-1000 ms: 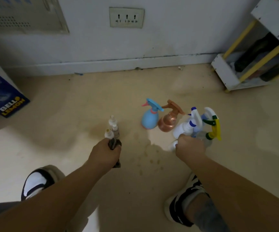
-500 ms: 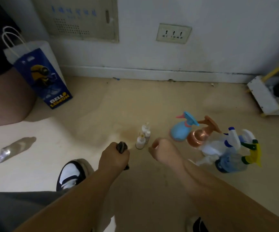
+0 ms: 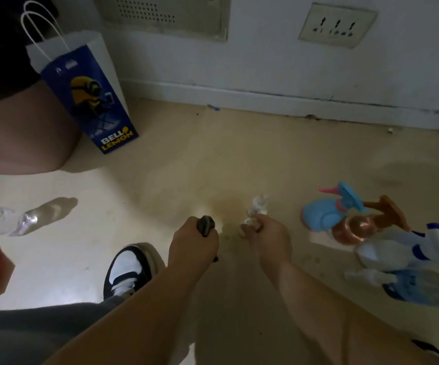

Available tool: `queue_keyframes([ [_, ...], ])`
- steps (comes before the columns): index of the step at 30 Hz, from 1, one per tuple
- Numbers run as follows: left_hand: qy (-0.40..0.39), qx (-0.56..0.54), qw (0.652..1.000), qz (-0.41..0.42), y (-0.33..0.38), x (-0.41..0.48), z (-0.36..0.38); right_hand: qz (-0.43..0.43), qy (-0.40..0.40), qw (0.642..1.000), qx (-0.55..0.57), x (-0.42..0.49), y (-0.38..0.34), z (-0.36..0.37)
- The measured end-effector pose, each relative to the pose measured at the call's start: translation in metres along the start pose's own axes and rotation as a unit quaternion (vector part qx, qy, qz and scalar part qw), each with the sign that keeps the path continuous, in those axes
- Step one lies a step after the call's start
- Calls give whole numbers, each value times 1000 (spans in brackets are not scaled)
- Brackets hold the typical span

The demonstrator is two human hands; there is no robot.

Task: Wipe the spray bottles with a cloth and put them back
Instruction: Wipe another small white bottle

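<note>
Left hand: the left hand [image 3: 193, 242] is curling into a fist around a dark cloth [image 3: 205, 225], a wad of which is poking out of the top of the grip
Right hand: the right hand [image 3: 268, 234] is pinching one of the small spray bottles [image 3: 255, 213] between thumb and fingertips; the view is blurring here, so I cannot tell whether that bottle is lifting off the floor [image 3: 181, 175] or resting on it
Small bottles: the pale group is sitting just ahead of the right hand, between the two hands and the wall
Blue spray bottle: the blue spray bottle [image 3: 326, 214] with a pink collar is standing on the floor to the right, touching the copper spray bottle [image 3: 355, 230] beside it
White spray bottle: the white spray bottle [image 3: 397, 251] with blue bands is lying tilted just right of the copper one, with a clear blue bottle [image 3: 418, 288] lying near it at the frame edge
Paper bag: a blue and white paper bag [image 3: 89, 93] is standing by the wall, well apart from the bottles
Shoe: a dark and white shoe [image 3: 126, 270] is resting just left of the left forearm
</note>
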State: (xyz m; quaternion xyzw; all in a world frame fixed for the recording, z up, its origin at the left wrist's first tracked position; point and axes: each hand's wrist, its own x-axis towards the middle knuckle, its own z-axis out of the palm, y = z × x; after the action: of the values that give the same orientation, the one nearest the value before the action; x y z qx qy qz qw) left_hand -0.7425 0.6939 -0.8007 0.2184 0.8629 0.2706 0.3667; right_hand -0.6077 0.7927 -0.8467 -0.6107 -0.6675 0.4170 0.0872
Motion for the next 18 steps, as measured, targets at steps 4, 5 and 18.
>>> queue_keyframes([
  [4, -17, -101, 995, -14, 7, -4, -1, -12, -8, 999, 29, 3, -4, -4],
  [5, -17, -135, 991, -18, 10, -7, -4, -11, -8, 999, 34, 2, -8, -9],
  [18, -52, -261, 963, -26, 128, -76, -100, -97, -29, 982, 160, -82, -132, -165],
])
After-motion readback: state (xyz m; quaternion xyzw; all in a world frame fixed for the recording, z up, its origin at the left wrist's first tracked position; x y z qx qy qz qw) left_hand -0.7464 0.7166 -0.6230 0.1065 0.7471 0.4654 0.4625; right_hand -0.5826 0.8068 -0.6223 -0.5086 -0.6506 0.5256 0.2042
